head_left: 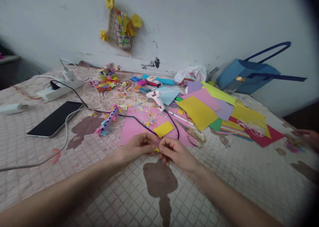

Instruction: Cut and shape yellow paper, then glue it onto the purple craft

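Two pinches, left hand and right hand, grip a small yellow piece by the pink sheet's near edge, probably for precision. I see the glue gun beyond, seemingly placed within reach.

**Around the edges of my view**

From my distant seat, I see on the wall one hanging lattice with yellow flowers. At the left of the table, a dark-screened device lies flat near a white power strip. At the far right is a blue bag, with a glass bottle before it.
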A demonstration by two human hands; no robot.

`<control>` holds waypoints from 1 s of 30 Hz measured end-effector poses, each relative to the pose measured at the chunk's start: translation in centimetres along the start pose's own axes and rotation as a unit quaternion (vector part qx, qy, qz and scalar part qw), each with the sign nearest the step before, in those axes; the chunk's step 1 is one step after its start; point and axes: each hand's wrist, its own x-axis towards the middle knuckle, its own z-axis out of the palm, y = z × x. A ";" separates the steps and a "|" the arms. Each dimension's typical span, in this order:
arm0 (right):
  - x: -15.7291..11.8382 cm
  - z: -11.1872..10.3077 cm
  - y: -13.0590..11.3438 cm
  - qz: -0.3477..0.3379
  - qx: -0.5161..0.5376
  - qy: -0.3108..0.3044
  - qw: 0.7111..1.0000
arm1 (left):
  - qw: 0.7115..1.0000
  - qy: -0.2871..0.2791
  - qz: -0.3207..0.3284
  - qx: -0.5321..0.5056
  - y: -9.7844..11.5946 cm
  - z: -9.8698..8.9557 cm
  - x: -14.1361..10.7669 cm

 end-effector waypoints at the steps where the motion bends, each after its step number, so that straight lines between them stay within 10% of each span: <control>1: 0.0 0.1 0.0 -0.008 -0.010 0.001 1.000 | 1.000 0.002 0.001 -0.003 -0.1 0.0 0.0; 23: 0.1 -0.1 0.4 -0.065 -0.116 0.025 0.991 | 0.999 0.006 0.039 0.032 -0.5 -0.1 0.2; 30: -0.6 0.5 -0.1 -0.265 -0.307 0.125 0.906 | 0.996 0.025 0.065 0.048 -0.5 -0.1 0.1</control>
